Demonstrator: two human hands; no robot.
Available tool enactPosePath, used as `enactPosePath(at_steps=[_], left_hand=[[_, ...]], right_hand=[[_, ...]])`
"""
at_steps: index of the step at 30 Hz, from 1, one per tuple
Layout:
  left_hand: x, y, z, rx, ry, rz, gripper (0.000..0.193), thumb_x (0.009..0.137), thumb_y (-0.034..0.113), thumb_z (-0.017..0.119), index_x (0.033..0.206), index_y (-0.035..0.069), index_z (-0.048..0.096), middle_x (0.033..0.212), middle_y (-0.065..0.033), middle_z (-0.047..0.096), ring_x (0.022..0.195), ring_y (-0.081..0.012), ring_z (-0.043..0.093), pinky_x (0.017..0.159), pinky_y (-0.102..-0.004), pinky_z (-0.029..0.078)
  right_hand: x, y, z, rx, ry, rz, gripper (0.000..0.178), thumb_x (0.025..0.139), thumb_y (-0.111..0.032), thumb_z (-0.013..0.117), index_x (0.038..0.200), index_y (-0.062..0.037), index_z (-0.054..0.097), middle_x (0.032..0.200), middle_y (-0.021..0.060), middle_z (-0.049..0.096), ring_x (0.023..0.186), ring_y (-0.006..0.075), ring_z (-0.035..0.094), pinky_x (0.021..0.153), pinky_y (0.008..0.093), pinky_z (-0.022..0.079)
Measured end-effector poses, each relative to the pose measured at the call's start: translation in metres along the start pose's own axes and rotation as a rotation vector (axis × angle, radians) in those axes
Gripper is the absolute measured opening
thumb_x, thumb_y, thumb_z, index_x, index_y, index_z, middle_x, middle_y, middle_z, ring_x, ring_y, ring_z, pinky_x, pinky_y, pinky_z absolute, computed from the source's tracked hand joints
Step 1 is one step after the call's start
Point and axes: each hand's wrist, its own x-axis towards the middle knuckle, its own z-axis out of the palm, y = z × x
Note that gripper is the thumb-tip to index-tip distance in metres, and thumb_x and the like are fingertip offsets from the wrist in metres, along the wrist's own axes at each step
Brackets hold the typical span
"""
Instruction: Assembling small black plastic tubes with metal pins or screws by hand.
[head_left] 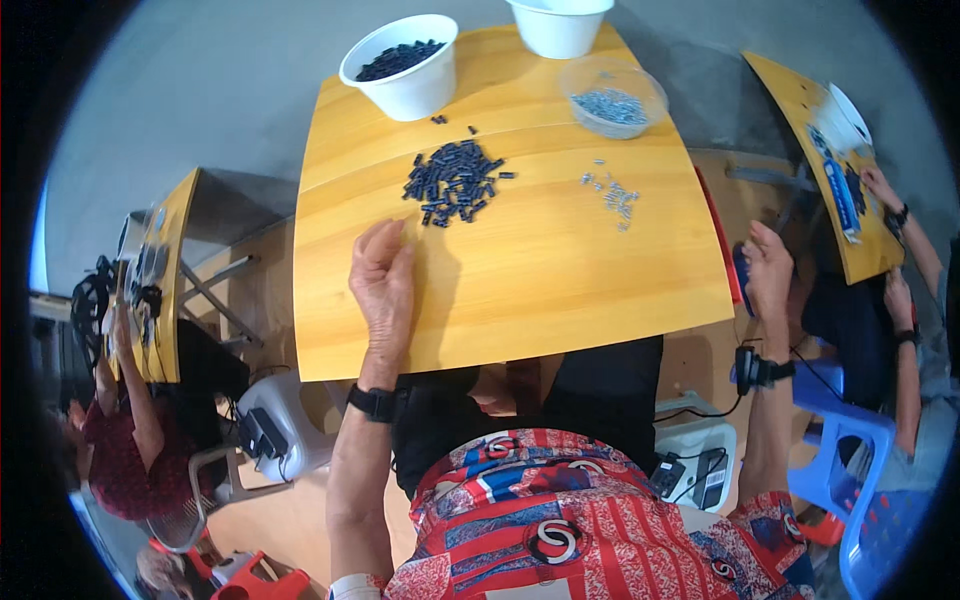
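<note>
My left hand (382, 275) hovers at the left part of the yellow table (560, 260), its fingers curled in. Whatever those fingers hold, if anything, is hidden. Just beyond it lies a heap of small black cylindrical pieces (455, 183). Out past the table's right edge is my right hand (768, 268), raised with its fingers closed; nothing can be made out in them. Small silvery metal pieces (615, 197) are scattered on the right half of the tabletop, nearer the middle than my right hand. Neither hand touches a heap.
A white bucket (410, 90) of black pieces stands at the far left, a clear tub (612, 115) of metal pieces at the far right. Another white bucket (560, 30) is behind. Stools (700, 450) flank me. People work at side tables (840, 200).
</note>
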Motion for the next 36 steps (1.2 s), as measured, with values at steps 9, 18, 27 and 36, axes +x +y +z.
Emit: enactPosePath(at_steps=[9, 18, 27, 36], left_hand=[[0.010, 0.002, 0.014, 0.517, -0.101, 0.226, 0.026, 0.077, 0.003, 0.068, 0.103, 0.004, 0.067, 0.114, -0.0111, 0.060, 0.099, -0.0230, 0.059, 0.081, -0.0292, 0.050], [0.009, 0.008, 0.017, 0.327, -0.133, 0.094, 0.024, 0.074, 0.000, 0.067, 0.098, 0.004, 0.067, 0.108, -0.0112, 0.062, 0.101, -0.0269, 0.057, 0.085, -0.0332, 0.048], [0.009, 0.001, 0.011, 0.106, -0.121, 0.018, 0.026, 0.074, -0.003, 0.066, 0.098, 0.005, 0.067, 0.105, -0.0101, 0.063, 0.097, -0.0239, 0.059, 0.080, -0.0294, 0.049], [0.010, 0.000, 0.008, -0.004, -0.089, 0.015, 0.025, 0.073, -0.006, 0.065, 0.096, 0.004, 0.067, 0.097, -0.0077, 0.063, 0.080, -0.0188, 0.059, 0.073, -0.0274, 0.049]], right_hand=[[-0.016, -0.201, -0.047, 0.889, -0.640, -0.125, 0.018, 0.085, -0.001, 0.058, 0.102, 0.0011, 0.064, 0.092, 0.0051, 0.065, 0.070, 0.0084, 0.061, 0.060, 0.0203, 0.049], [0.002, -0.280, 0.043, 0.775, -0.663, -0.424, 0.019, 0.080, -0.009, 0.060, 0.094, 0.0029, 0.065, 0.083, 0.0152, 0.067, 0.075, 0.0237, 0.066, 0.065, 0.0338, 0.051], [0.007, -0.317, 0.091, 0.431, -0.436, -0.685, 0.016, 0.076, -0.011, 0.062, 0.089, -0.0018, 0.065, 0.078, 0.0149, 0.062, 0.075, 0.0326, 0.061, 0.069, 0.0410, 0.048], [-0.004, -0.342, 0.117, 0.208, -0.410, -0.826, 0.011, 0.075, -0.011, 0.066, 0.084, -0.0055, 0.061, 0.079, 0.0106, 0.057, 0.073, 0.0319, 0.060, 0.066, 0.0417, 0.048]])
